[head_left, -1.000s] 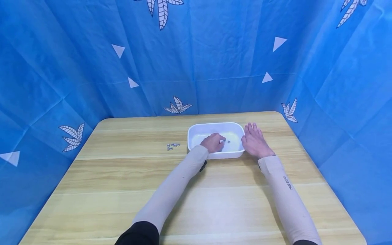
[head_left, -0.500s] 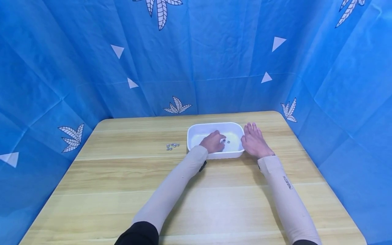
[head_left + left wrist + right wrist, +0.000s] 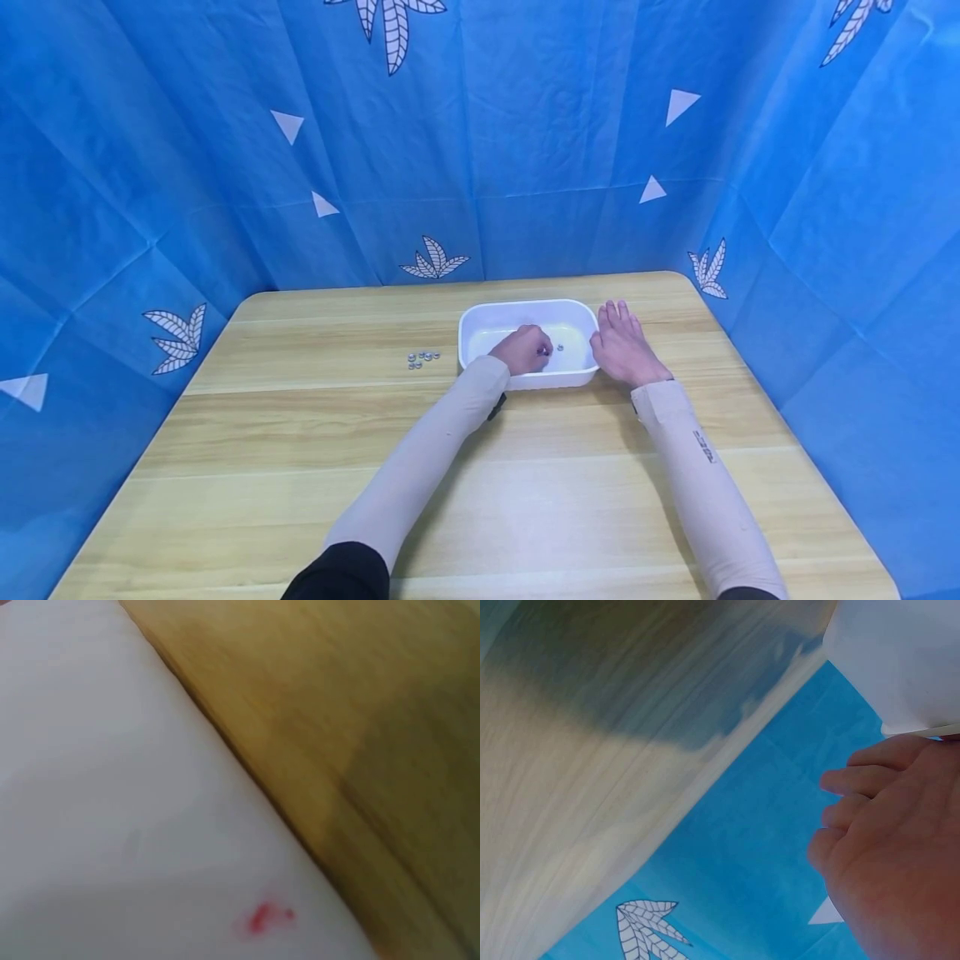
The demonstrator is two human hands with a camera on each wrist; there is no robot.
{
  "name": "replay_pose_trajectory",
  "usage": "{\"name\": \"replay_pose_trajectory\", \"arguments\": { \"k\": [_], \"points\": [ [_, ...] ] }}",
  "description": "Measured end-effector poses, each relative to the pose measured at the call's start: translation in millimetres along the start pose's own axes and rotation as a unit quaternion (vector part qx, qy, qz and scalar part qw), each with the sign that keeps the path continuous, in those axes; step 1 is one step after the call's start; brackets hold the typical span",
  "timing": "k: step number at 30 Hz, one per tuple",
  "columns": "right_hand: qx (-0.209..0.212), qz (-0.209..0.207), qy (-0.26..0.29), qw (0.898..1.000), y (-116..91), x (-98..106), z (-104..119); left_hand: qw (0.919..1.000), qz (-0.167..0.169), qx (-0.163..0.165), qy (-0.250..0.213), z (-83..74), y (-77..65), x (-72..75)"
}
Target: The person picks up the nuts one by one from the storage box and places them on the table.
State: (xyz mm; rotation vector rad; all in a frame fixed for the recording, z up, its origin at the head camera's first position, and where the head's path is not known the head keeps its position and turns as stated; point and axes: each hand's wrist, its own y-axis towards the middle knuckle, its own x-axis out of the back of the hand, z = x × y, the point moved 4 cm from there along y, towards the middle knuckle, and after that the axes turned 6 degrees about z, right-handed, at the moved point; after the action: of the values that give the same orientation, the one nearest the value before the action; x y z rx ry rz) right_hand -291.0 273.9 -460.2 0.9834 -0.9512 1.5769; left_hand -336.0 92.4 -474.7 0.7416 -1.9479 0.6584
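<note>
In the head view, a white plastic tub stands near the table's far edge. My left hand reaches inside it, fingers curled, pinching a small silvery metal piece that is mostly covered. Another such piece, a small silvery metal bit, lies just right of the fingertips on the tub floor. At the tub's right end, my right hand holds the rim, thumb over it and the other fingers outside. The right wrist view shows these fingers below the tub's corner.
Several small silvery pieces lie grouped on the wooden table left of the tub. A blue patterned curtain closes off the back and sides. The left wrist view shows mainly the tub's white outer wall, with a red blur.
My left fingers were extended over the metal piece half a second ago; they have curled in around it. My right hand and the tub have stayed put.
</note>
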Motion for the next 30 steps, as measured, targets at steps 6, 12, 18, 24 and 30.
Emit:
{"name": "replay_pose_trajectory", "arguments": {
  "k": [6, 12, 18, 24, 30],
  "points": [
    [-0.003, 0.001, -0.001, 1.0, 0.0, 0.3, -0.5, 0.9997, 0.005, 0.015, -0.016, -2.6, -4.2, 2.7],
    [-0.004, 0.004, 0.005, 1.0, 0.1, 0.2, -0.4, 0.9999, 0.003, 0.012, -0.012, -2.6, -6.1, 3.7],
    [-0.005, 0.006, 0.005, 1.0, 0.0, -0.1, -1.4, 0.9998, 0.007, 0.016, 0.009, -1.3, -4.7, 3.0],
    [-0.007, 0.005, 0.005, 1.0, -0.8, 0.7, -1.3, 0.9996, 0.006, 0.024, 0.016, -3.1, -4.7, 5.6],
    [-0.005, 0.002, 0.001, 1.0, 0.3, 0.6, -1.7, 0.9997, -0.011, 0.017, 0.013, -4.7, -6.8, 9.6]
  ]
}}
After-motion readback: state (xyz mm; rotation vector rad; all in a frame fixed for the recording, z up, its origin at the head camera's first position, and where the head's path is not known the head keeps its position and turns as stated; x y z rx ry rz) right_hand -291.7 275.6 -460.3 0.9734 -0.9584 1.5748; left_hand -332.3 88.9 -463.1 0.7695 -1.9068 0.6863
